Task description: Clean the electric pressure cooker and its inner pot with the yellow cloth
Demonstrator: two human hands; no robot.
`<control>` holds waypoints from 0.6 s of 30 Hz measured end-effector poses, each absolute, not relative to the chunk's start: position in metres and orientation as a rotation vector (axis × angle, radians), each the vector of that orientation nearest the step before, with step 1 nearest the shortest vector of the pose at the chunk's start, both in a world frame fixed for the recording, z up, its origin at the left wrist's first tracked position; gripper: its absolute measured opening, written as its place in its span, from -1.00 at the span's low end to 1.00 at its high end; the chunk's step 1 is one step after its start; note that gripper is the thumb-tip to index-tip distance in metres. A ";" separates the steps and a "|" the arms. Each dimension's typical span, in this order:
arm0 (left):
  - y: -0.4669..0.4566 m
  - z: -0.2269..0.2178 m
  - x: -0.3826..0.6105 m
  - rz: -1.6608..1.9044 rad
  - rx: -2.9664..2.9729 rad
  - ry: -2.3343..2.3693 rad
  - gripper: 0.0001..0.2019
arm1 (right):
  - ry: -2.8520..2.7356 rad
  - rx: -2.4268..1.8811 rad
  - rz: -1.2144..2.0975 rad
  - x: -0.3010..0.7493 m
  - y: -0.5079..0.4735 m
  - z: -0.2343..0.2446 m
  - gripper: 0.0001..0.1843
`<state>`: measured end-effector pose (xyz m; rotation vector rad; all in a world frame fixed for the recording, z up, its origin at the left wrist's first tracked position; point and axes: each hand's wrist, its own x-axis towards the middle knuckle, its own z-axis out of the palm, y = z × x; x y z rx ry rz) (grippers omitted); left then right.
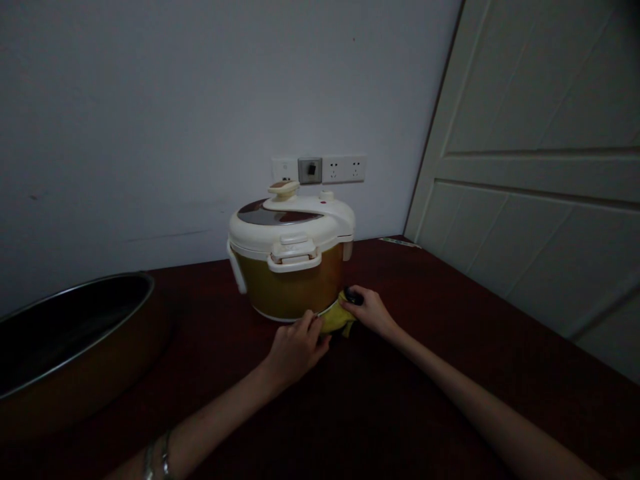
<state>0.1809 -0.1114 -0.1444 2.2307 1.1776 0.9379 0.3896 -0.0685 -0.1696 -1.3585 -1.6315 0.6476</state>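
Note:
Just in front of the rice cooker (290, 287), both hands meet at a crumpled yellow cloth (334, 320). My left hand (296, 347) is closed, its fingers pinching the cloth's left end. From the other side, my right hand (370, 310) grips a small dark object (354, 297) together with the cloth's upper right edge; the object's kind is unclear in the dim light. A thin pale strip runs along the top of the cloth between the hands. The cooker has a white lid and a gold-coloured body, and its lid is on.
A large dark pan with a gold-brown outside (125, 340) stands at the left on the dark red tabletop (425, 320). Wall sockets (344, 169) are behind the cooker. A white panelled door (525, 173) borders the right side. A thin flat strip (400, 242) lies near the back corner.

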 end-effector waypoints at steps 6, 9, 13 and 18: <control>-0.107 -0.133 0.177 0.913 2.107 1.216 -0.74 | -1.728 -1.039 1.058 0.378 -0.083 -0.161 -0.69; -0.104 -0.134 0.182 0.669 1.959 1.226 -0.71 | -1.678 -1.039 0.979 0.375 -0.086 -0.160 -0.66; -0.098 -0.142 0.180 0.489 1.933 1.207 -0.67 | -1.681 -1.151 0.804 0.375 -0.086 -0.164 -0.67; -0.091 -0.137 0.172 0.405 2.303 1.452 -0.62 | -1.812 -1.325 0.539 0.374 -0.085 -0.166 -0.66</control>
